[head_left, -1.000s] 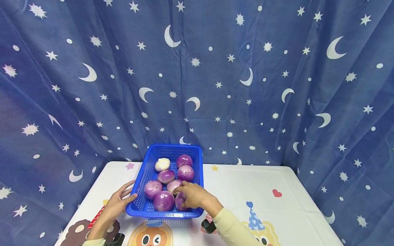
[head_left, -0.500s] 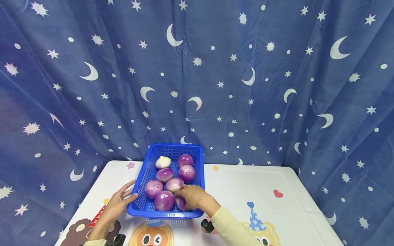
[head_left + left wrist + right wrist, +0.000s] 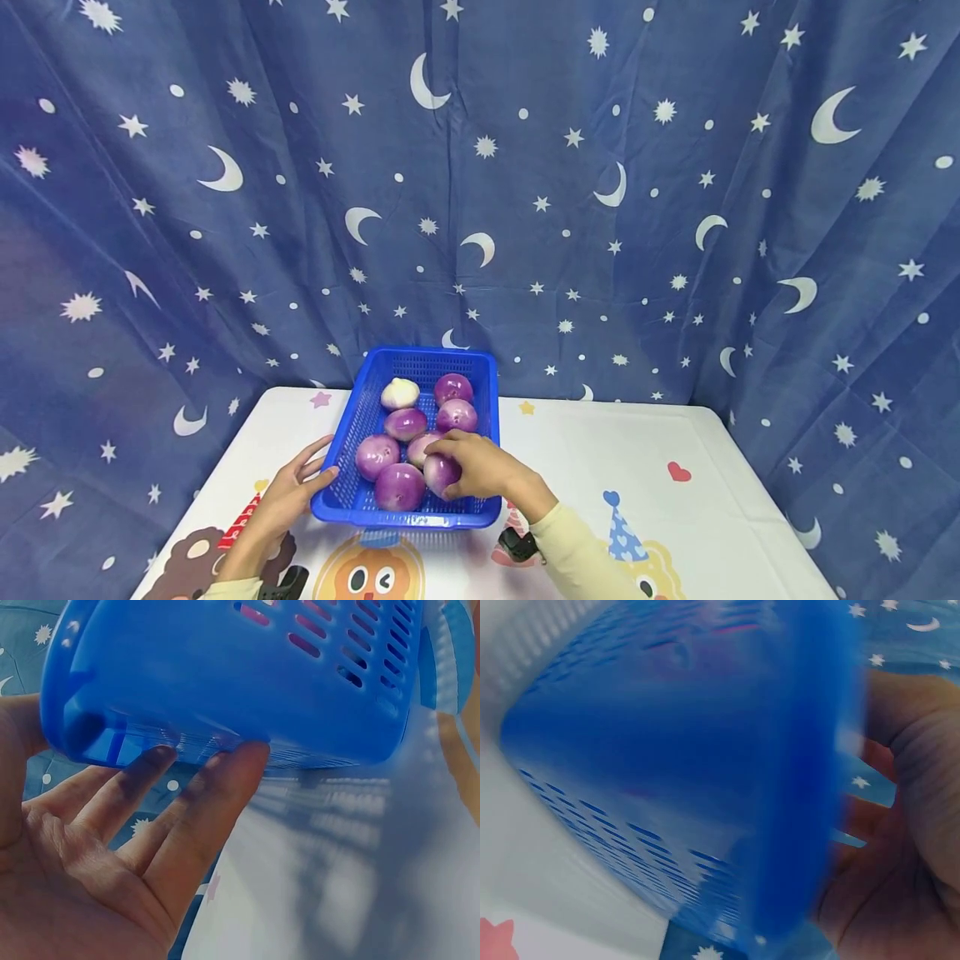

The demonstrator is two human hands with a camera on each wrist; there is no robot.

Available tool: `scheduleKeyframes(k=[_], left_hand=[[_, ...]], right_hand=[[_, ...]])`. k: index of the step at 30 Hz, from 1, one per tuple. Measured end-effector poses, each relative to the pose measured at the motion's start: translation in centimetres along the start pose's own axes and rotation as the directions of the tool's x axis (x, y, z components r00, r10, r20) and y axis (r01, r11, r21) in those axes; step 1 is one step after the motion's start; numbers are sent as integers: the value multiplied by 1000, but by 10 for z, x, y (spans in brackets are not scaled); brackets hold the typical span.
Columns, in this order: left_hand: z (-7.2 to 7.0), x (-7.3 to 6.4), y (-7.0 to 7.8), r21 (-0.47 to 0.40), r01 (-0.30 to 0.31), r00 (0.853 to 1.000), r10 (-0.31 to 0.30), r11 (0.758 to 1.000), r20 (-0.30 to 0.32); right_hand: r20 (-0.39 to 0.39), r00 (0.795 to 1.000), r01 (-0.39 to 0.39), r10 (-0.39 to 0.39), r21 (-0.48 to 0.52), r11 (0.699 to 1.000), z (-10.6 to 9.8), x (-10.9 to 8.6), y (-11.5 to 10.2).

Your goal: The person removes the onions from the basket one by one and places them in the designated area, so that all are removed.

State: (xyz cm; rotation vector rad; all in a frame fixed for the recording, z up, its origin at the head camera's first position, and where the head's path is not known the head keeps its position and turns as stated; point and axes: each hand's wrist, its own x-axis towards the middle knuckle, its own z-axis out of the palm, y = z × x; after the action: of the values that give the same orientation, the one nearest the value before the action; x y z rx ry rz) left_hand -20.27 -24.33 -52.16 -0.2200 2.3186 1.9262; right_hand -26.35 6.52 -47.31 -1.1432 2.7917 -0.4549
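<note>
A blue plastic basket (image 3: 491, 442) with slotted sides holds several purple onions (image 3: 400, 487) and a pale bulb (image 3: 400, 393) with a pointed top. My left hand (image 3: 288, 492) holds the basket by its left side. Its thumb lies over the rim, and the straighter fingers (image 3: 202, 817) rest against the outer wall in the left wrist view. Over the basket's near right corner, my right hand (image 3: 483, 467) grips a purple onion (image 3: 441, 475) between thumb and fingers. In the right wrist view the basket wall (image 3: 667, 750) hides that onion and the fingertips of the right hand (image 3: 900, 825).
The basket stands on a table with a white cartoon-print cloth (image 3: 600, 467). Behind the table hangs a blue curtain (image 3: 525, 250) with moons and stars. Several other onions lie close around the gripped one, and the basket's rim surrounds them.
My right hand has drawn the near-right onion up and slightly toward the right; more of it shows now. The neighbouring onions shifted a little. My left hand stays at the basket's side.
</note>
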Motion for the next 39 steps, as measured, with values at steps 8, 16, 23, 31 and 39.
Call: scheduleKeyframes(k=[8,16,23,31,39], left_hand=[[1,1,2,1,3,1000,-3,1000,3],[1,3,4,31,24,1000,-24,999,-5],[0,2,2,-5,9,1000,-9,1000,-1],[0,0,-3,5,16,1000,-16,1000,-9],[0,1,-6,14,29,999,-29,999,-14]], right_hand=[[-104,994,38,-30,70,997,-19,-11,6],[-230,973,78,-27,213,974,-29,-18,19],[-284,958,76,30,356,931,-30,-24,31],[-387,917,65,93,377,924,-34,-32,44],[-455,877,46,155,401,915,-36,-38,64]])
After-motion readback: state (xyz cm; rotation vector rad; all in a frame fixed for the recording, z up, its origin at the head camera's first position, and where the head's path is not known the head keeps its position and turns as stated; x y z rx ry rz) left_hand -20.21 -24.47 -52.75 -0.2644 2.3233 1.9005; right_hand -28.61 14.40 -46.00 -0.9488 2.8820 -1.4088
